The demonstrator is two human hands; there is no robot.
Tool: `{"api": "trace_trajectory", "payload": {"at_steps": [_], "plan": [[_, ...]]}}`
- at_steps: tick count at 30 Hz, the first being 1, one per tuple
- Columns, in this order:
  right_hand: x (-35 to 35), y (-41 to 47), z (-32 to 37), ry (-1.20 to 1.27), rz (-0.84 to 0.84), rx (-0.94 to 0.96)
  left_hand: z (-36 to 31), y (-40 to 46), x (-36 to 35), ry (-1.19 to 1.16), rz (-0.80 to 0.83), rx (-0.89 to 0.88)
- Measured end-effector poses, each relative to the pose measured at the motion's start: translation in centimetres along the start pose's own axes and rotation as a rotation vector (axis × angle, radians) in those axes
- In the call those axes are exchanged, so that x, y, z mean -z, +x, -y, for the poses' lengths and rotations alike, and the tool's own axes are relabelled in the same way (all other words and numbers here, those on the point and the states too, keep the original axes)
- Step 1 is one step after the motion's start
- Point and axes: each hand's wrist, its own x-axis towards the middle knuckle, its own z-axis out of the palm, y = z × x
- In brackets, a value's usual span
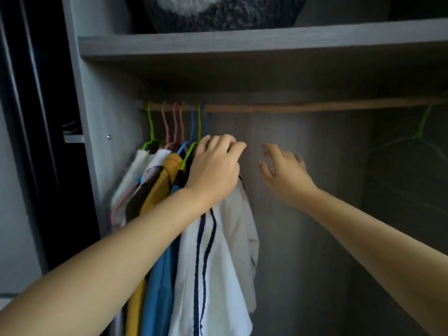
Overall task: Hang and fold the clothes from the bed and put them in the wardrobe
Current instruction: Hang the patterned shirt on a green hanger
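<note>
In the wardrobe, several clothes hang; left hand grips the rightmost garment's top, right hand released.

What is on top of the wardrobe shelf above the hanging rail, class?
On the shelf sits a dark fuzzy bundle with a pale patch, perhaps a blanket or basket. Its top is cut off by the picture edge, and whatever lies behind it is hidden.

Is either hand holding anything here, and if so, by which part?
The left hand curls over the shoulder of the white garment hanging rightmost in the bunch, just below its hanger's hook. The right hand is spread and holds nothing.
</note>
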Motion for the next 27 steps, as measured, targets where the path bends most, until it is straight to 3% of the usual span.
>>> {"api": "trace_trajectory", "payload": {"at_steps": [3,10,16,27], "plan": [[2.6,-8.0,-4.5,-0.093,0.002,-0.053,-7.0,-2.2,-2.1,-0.179,-0.041,-0.094],[8.6,-30.2,-15.1,-0.091,0.232,-0.470,-28.9,-11.7,-6.7,-0.638,0.340,-0.254],[15.8,-49.3,-20.9,-0.257,0.492,-0.788,-47.7,-17.3,-4.2,-0.963,0.485,-0.528],[30.5,-79.1,-28.1,-0.273,0.600,-1.441,-76.8,-24.6,-0.2,-1.163,0.780,-0.799]]}}
